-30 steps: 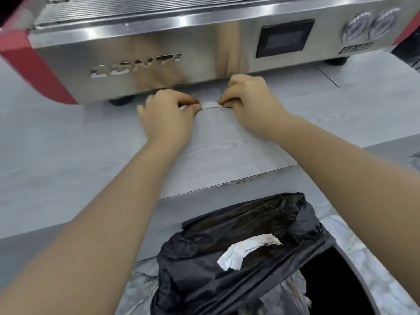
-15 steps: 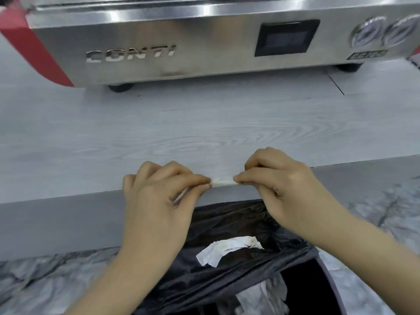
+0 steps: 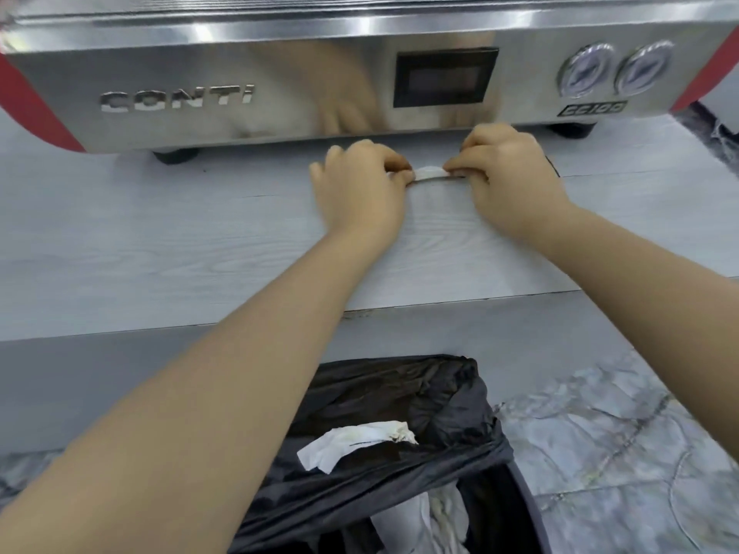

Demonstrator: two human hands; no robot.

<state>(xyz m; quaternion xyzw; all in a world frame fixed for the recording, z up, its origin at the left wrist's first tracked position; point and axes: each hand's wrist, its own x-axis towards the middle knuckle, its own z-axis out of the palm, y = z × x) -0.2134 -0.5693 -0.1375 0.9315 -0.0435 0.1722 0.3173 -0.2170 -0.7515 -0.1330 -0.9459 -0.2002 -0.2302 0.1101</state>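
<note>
A small white folded tissue (image 3: 428, 172) lies low on the pale wood-grain counter (image 3: 160, 241), stretched between both hands. My left hand (image 3: 360, 189) pinches its left end and my right hand (image 3: 508, 173) pinches its right end. Both hands sit far out on the counter, just in front of the base of the steel espresso machine (image 3: 280, 86). Most of the tissue is hidden by my fingers.
A bin lined with a black bag (image 3: 400, 425) stands below the counter's front edge, with crumpled white tissue (image 3: 352, 437) on the bag and more inside. The machine rests on black feet (image 3: 176, 155). Marble-patterned floor (image 3: 620, 453) lies to the right.
Both hands, still pinching the tissue, were near the machine, came back to the counter's front edge above the bin, and have now pushed forward to the machine's base again.
</note>
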